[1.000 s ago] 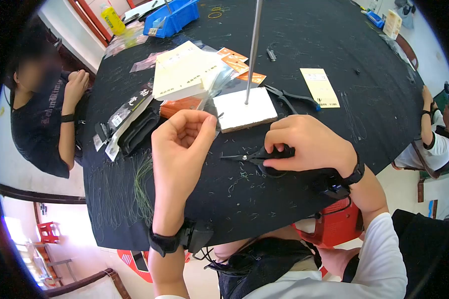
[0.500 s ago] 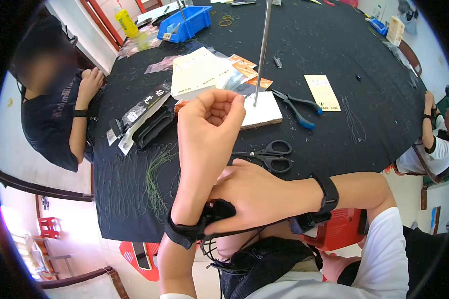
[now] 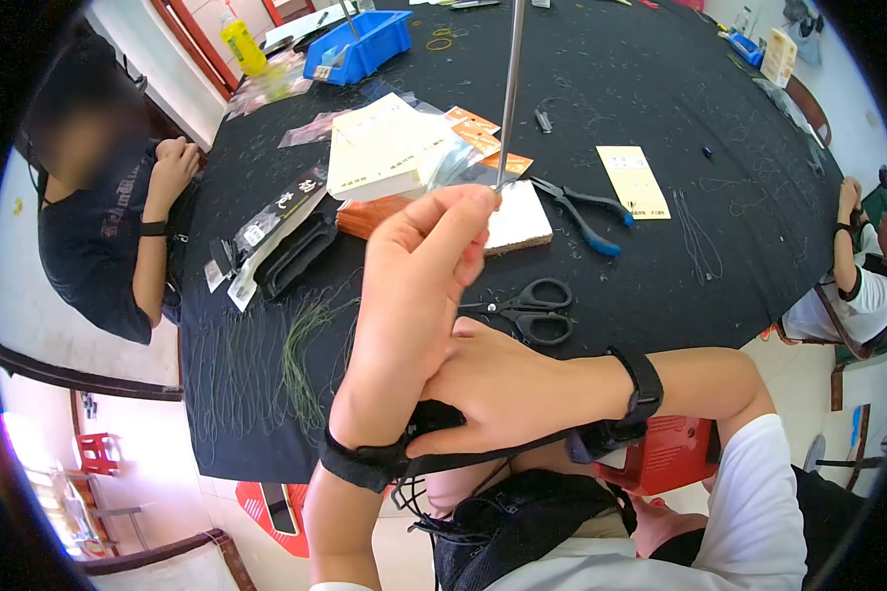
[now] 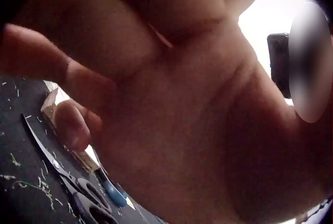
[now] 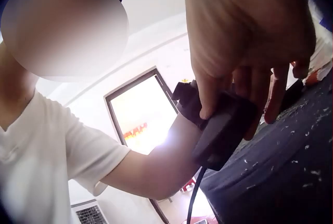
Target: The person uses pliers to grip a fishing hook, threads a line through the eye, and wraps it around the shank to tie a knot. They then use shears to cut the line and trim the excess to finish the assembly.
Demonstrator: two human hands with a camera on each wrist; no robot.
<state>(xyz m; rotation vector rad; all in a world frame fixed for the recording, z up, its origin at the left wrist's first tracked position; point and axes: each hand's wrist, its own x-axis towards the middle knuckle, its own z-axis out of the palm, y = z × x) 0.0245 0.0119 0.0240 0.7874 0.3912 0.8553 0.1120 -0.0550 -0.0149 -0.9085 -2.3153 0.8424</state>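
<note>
The left hand [image 3: 404,286] is raised beside the white block [image 3: 524,219] and the metal rod [image 3: 511,98]; its thumb and index fingertips pinch a thin small thing, mostly hidden. In the left wrist view the palm of the left hand [image 4: 171,114] fills most of the picture. The right hand [image 3: 512,384] lies across the left wrist and grips the black wrist camera [image 3: 436,418]. Fingers and thumb of the right hand [image 5: 250,26] round that camera [image 5: 223,130] also show in the right wrist view. Black scissors [image 3: 493,308] lie on the cloth near both hands.
Blue-handled pliers [image 3: 593,236] and a yellow card [image 3: 633,182] lie right of the block. Left are packets [image 3: 379,153], a black case [image 3: 291,258] and green threads [image 3: 301,369]. A blue bin [image 3: 365,49] stands farther back. Another person [image 3: 99,217] sits at the left.
The right hand has left the scissors on the cloth and moved left to grip the left wrist camera. The left hand has moved right, its fingertips now near the rod's lower end.
</note>
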